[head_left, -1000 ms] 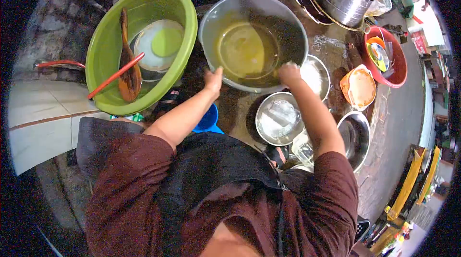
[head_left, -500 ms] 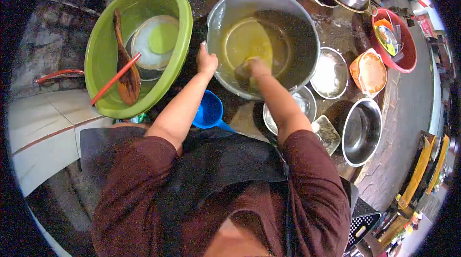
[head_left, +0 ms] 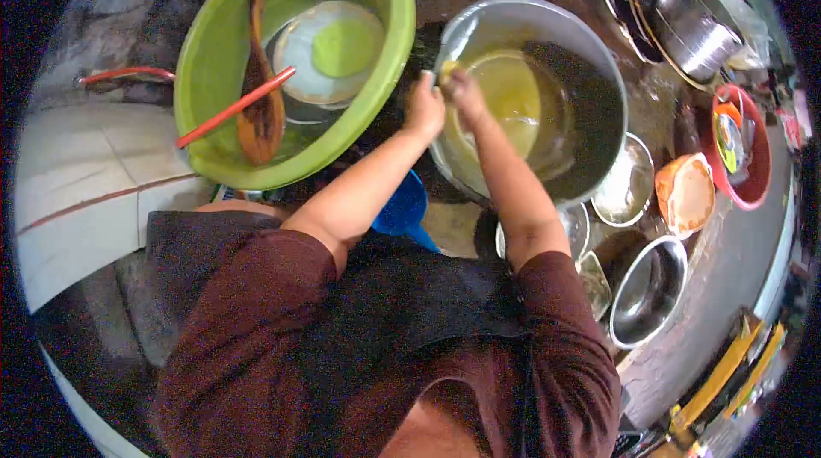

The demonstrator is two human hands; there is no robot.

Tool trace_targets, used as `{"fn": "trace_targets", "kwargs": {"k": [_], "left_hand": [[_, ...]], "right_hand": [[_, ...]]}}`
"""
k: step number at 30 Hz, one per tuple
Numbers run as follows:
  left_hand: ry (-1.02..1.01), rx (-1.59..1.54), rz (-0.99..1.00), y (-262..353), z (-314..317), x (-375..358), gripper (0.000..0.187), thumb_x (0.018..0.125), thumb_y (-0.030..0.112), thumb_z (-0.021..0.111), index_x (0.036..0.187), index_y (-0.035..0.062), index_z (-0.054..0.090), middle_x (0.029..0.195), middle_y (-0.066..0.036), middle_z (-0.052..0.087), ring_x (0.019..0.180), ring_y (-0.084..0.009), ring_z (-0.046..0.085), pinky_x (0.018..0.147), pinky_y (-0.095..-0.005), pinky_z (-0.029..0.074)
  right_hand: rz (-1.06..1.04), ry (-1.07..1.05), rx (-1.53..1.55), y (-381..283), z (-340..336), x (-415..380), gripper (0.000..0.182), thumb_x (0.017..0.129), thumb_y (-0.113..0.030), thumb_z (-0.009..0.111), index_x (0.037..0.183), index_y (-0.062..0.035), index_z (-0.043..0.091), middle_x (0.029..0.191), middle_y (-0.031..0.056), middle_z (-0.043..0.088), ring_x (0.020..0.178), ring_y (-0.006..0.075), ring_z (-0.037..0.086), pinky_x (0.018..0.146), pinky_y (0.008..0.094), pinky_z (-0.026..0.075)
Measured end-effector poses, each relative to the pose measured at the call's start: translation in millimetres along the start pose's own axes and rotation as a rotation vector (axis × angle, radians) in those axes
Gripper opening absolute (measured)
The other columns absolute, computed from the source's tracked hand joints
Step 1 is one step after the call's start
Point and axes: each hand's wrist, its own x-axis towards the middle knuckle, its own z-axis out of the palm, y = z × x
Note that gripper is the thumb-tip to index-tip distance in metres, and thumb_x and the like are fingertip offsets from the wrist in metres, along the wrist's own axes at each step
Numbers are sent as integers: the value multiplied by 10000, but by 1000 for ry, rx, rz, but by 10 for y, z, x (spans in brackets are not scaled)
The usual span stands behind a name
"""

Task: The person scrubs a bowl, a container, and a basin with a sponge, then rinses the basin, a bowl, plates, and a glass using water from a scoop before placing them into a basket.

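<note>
A large grey tub point(head_left: 611, 159) with some yellowish liquid at its bottom stands in front of me. My left hand point(head_left: 425, 106) grips the tub's left rim, fingers wrapped over the edge. Inside the tub, close to that same rim, my right hand point(head_left: 464, 94) is closed round a small yellow sponge-like piece point(head_left: 448, 71), touching the inner wall. To the left is a big green basin point(head_left: 198, 73) holding a wooden paddle point(head_left: 260, 120) and a red-handled tool point(head_left: 239, 106). A blue dipper point(head_left: 402, 206) lies below my left forearm.
Metal bowls point(head_left: 624, 184), an oval metal basin point(head_left: 650, 291), an orange container point(head_left: 686, 193) and a red basin point(head_left: 754, 171) with utensils stand at the right. Metal pots point(head_left: 697, 26) are at the upper right. White tiles point(head_left: 77, 150) edge the left side.
My right hand has moved from the tub's lower middle up and left to the wall near my left hand. The camera view has shifted. My left hand still holds the rim.
</note>
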Motion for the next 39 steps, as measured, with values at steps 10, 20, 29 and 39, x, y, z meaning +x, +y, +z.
{"fn": "trace_targets", "kwargs": {"k": [10,20,29,39], "left_hand": [[9,39,88,90,-104,23,312,859,174,479,1068,-56,512,911,-265,582,853,-404,565,749,-425,456],[-25,-27,51,-120,79,80,276,827,107,468,1051,-47,515,829,-263,584,790,-386,578,682,-447,456],[-58,-22,132,-122,-13,67,261,808,77,482,1037,-41,526,795,-254,579,762,-399,567,684,-444,450],[-132,11,193,17,11,98,231,807,64,453,994,-47,533,768,-256,574,749,-408,561,662,-464,442]], "right_hand": [[-113,-557,-1031,461,-441,-72,370,813,-225,502,1107,-2,513,1111,246,520,1039,354,510,889,419,402],[-505,-221,-835,302,-387,365,641,722,-73,577,1278,27,273,1366,285,175,1300,392,120,1077,406,109],[-174,1213,-490,-746,-1559,887,565,672,-47,673,1124,97,367,1186,220,349,1028,335,444,928,381,368],[-230,-34,-906,-159,-811,577,350,686,-185,649,996,-51,558,1030,185,525,994,346,475,888,415,377]]}}
